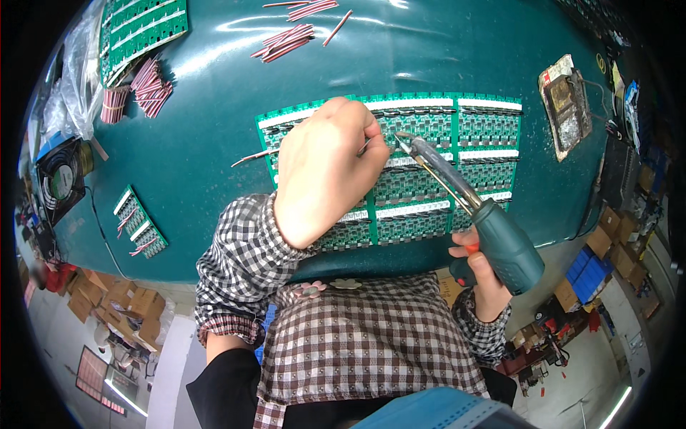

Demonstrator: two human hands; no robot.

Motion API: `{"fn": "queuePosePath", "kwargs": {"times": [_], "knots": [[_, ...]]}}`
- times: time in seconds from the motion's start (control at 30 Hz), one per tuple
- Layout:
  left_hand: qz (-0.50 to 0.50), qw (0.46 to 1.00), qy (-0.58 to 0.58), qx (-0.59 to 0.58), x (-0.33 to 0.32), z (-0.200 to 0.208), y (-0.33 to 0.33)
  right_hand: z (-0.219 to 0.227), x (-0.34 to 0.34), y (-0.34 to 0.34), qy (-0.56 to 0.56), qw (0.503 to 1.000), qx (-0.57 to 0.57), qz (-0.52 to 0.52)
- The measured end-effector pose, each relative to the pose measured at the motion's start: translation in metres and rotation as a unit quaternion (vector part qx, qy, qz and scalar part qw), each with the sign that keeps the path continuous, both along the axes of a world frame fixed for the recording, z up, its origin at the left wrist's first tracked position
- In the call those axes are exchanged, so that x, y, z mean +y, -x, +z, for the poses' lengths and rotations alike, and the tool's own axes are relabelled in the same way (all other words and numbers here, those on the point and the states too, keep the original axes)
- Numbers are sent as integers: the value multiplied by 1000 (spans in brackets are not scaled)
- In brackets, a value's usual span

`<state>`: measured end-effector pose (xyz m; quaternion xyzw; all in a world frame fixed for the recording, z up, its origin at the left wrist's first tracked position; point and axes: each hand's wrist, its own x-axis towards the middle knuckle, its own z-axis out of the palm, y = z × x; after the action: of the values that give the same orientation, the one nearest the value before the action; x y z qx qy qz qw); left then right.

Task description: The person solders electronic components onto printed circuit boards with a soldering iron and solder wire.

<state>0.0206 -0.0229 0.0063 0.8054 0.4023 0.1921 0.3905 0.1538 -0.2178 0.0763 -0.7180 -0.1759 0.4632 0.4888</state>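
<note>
A wide green circuit board panel, crossed by white strips and dark wires, lies flat on the green table in front of me. My left hand is over its left part, fingers pinched on a thin wire whose reddish end pokes out to the left. The wire's other end is mostly hidden by the fingers. From the right, my right hand grips a dark green soldering gun with a red trigger. Its metal tip points left, just over the panel and close to my left fingertips; whether it touches cannot be told.
Red-and-white wire pieces lie beyond the panel; bundled wires and stacked green boards are far left. A small fan and a small wired board are at left. A stained solder tray sits at right.
</note>
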Motion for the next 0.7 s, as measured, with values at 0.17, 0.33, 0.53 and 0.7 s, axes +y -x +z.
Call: {"fn": "queuePosePath", "kwargs": {"times": [0.17,0.33,0.53,0.7], "knots": [[14,1000,-7,-15,-3,-4,-1,-1,-3,0,15,1000,2,-1],[17,1000,0,-21,-4,-4,1,-3,-4,-1,39,999,-13,14],[24,999,-3,-24,-5,-5,-1,-9,-7,0,14,999,-32,4],[23,999,-8,-28,-5,-5,0,-9,-6,0,20,999,-41,11]]}}
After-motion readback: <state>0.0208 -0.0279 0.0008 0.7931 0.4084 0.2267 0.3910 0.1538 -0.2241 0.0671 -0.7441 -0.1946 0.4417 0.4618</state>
